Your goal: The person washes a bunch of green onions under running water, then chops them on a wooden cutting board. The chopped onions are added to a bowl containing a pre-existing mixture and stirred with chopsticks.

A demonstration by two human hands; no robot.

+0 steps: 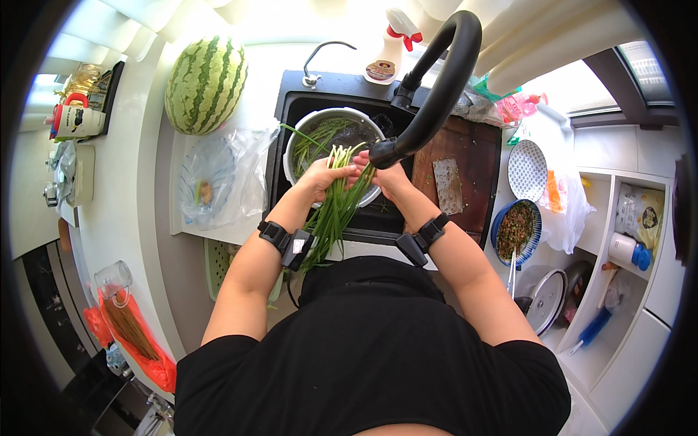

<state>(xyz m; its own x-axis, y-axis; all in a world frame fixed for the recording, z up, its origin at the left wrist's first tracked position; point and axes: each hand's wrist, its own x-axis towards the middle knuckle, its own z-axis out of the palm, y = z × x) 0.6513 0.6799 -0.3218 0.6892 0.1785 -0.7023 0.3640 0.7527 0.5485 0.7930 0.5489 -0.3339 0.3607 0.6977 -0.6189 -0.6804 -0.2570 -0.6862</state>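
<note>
A bunch of garlic chives [344, 201] hangs over the near rim of the pot, pale stem ends up and green leaves trailing toward my body. My left hand [325, 175] grips the bunch near the pale ends. Close beside it, my right hand [386, 175] holds stalks of the same bunch; the black faucet head [385, 152] partly hides its fingers. Beneath both hands, a round metal pot [288, 158] sits in the black sink [277, 188]. More green chives [316, 139] lie in water inside the pot.
A dark wooden board [469, 163] with a metal cleaver blade [448, 185] covers the sink's right side. Right of it stand a patterned plate [527, 169] and a blue bowl of minced filling [515, 231]. Left are a watermelon [206, 84] and a plastic bag [245, 169]. The tall faucet [455, 71] arches overhead.
</note>
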